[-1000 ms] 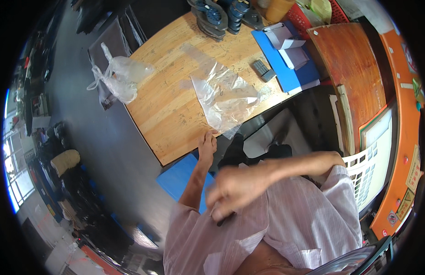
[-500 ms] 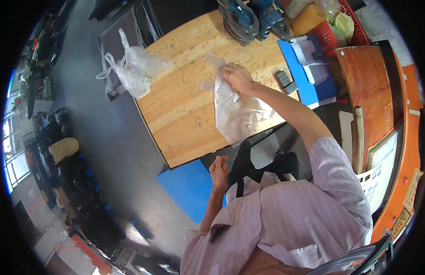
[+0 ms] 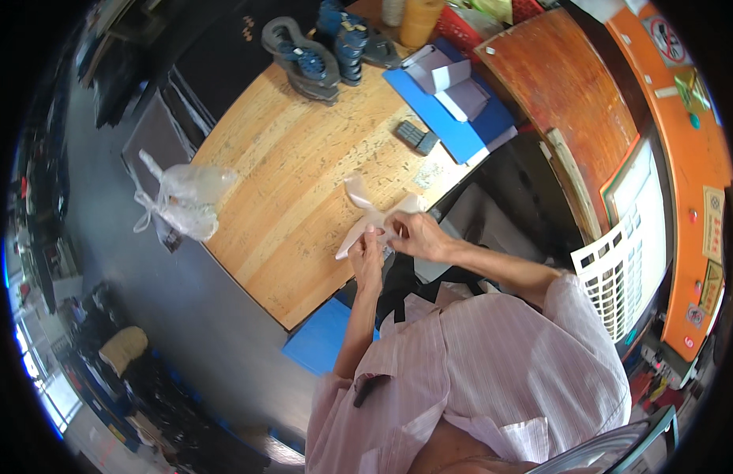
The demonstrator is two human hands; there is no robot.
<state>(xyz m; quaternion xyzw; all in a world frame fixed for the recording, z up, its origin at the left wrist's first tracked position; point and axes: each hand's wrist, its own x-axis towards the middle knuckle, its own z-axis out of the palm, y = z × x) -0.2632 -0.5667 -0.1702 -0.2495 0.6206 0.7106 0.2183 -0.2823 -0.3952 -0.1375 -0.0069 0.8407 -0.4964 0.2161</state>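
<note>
At the table's near edge, my left hand [image 3: 367, 259] and my right hand [image 3: 420, 236] are close together, both closed on a thin whitish plastic bag [image 3: 356, 192]. My fingers pinch the film near its middle. One strip of it sticks up toward the far side, and other parts spread to either side of my hands. Whether the bag contains anything I cannot make out. Another clear plastic bag [image 3: 197, 188], bulging and with its handles up, rests at the table's left edge.
The wooden table [image 3: 280, 197] has a dark keypad device [image 3: 416, 137] on it, right of centre. Blue folders with papers [image 3: 449, 99] lie at its right edge. Dark sole-shaped parts with blue pieces [image 3: 303, 62] stand at the back. A wooden board [image 3: 564, 87] leans at the right.
My right hand has drawn the bag toward me to the near edge. My left hand has come up from beside my body and taken hold of it. The view has shifted to the right.
</note>
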